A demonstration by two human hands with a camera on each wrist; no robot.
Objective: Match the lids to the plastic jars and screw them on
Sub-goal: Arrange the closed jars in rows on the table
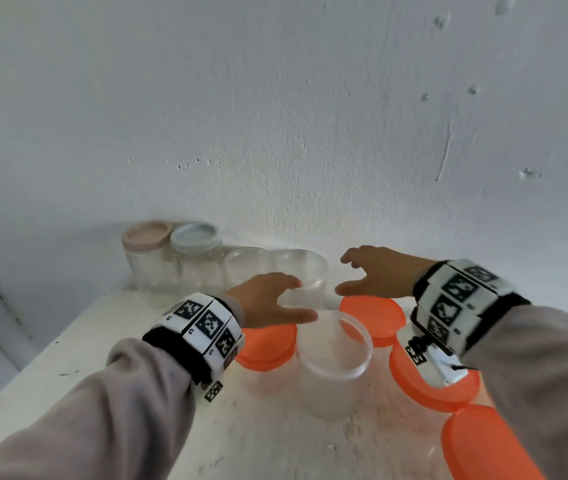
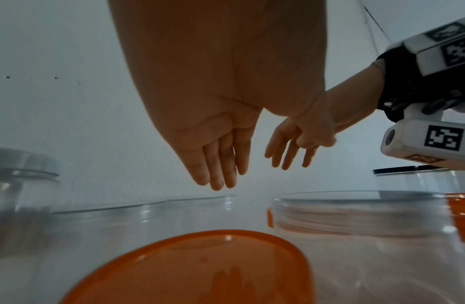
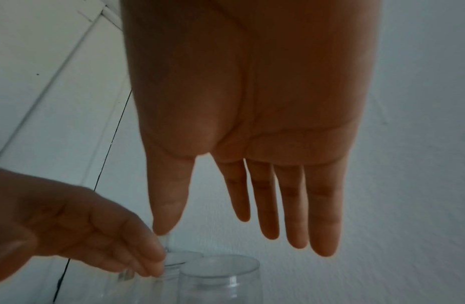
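Both hands hover with nothing in them over the jars on the white table [image 1: 78, 344]. My left hand [image 1: 293, 299] has straight fingers [image 2: 221, 174] just over the rim of a lidless clear jar [image 1: 305, 271] by the wall. Whether it touches the rim I cannot tell. My right hand [image 1: 344, 273] is spread, fingers [image 3: 267, 205] straight, beyond an orange-lidded jar [image 1: 372, 315]. Between the wrists stands another lidless clear jar [image 1: 334, 355]. A second lidless jar [image 1: 247, 268] stands at the wall. No loose lid is in view.
At the wall on the left stand a pink-lidded jar [image 1: 144, 251] and a blue-lidded jar [image 1: 195, 258]. More orange-lidded jars stand under my left wrist [image 1: 265, 344] and under my right forearm [image 1: 431, 379], [image 1: 483, 445]. The wall is close behind; the table's left edge is near.
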